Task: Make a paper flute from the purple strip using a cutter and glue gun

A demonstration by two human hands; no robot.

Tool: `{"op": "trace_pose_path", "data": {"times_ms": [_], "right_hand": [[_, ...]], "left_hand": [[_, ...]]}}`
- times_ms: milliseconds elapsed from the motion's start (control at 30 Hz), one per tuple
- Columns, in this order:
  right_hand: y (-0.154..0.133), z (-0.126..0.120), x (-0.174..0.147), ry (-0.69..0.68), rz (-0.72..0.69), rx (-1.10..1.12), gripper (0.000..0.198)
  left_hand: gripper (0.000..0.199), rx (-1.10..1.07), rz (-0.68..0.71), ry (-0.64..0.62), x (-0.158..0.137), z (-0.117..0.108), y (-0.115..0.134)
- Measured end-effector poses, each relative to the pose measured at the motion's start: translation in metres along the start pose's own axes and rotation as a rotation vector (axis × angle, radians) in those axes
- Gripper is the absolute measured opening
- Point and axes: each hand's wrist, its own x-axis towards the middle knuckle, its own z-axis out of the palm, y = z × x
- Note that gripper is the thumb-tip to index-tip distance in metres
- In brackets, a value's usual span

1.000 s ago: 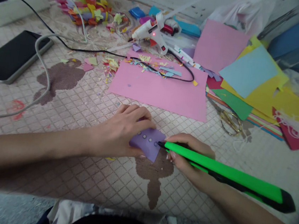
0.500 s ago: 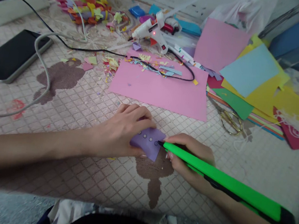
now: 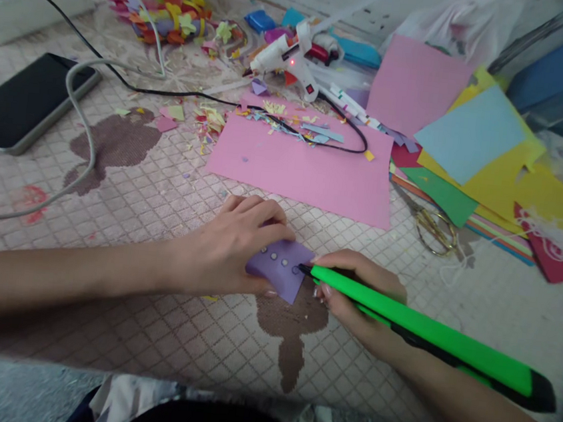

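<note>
While left hand [image 3: 230, 249] pins purple paper [image 3: 281, 283], right hand [image 3: 368, 268] puts green tool [image 3: 431, 322] on it

Left hand: thumb on the near edge, fingers curled over the far side, paper gripped at its left end. Right hand: closed round the green tool, black tip at a ringed mark near the paper's right edge. Can't tell if tip touches. Row of pale ringed spots runs left from there; holes or dots, can't tell.

Purple paper sits near center of the counter [image 3: 162, 339], above a brown patch in its diamond-pattern cover.

Beyond the hands: pink sheet [image 3: 305, 180], paper scraps [image 3: 275, 122] along its far side, black cord [image 3: 355, 150] looping over it. White glue gun [image 3: 303, 72] just past that, red light lit.

Right: gold-handled scissors [image 3: 435, 230], green sheet [image 3: 441, 193], light blue sheet [image 3: 471, 133] over yellow sheets [image 3: 544, 198], white thread [image 3: 553, 233].

Left: phone [image 3: 21, 103], grey cable [image 3: 85, 126] beside it. Far left of center: paper flowers [image 3: 168, 21], bunched.
</note>
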Motion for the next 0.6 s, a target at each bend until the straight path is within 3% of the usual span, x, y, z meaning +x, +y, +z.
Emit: {"op": "trace_pose_path", "data": {"times_ms": [300, 500, 600], "right_hand": [[-0.0026, -0.0007, 0.0051, -0.044, -0.116, -0.026, 0.026], [0.0019, -0.0025, 0.0024, -0.029, -0.007, 0.055, 0.025], [0.0033, -0.0015, 0.0019, -0.019, -0.016, 0.054, 0.024]], "left_hand": [[0.051, 0.007, 0.009, 0.017, -0.0007, 0.0020, -0.0014], [0.051, 0.000, 0.009, 0.019, 0.0000, 0.0012, -0.0016], [0.053, -0.003, 0.003, 0.014, -0.0003, 0.0011, -0.0014]]}}
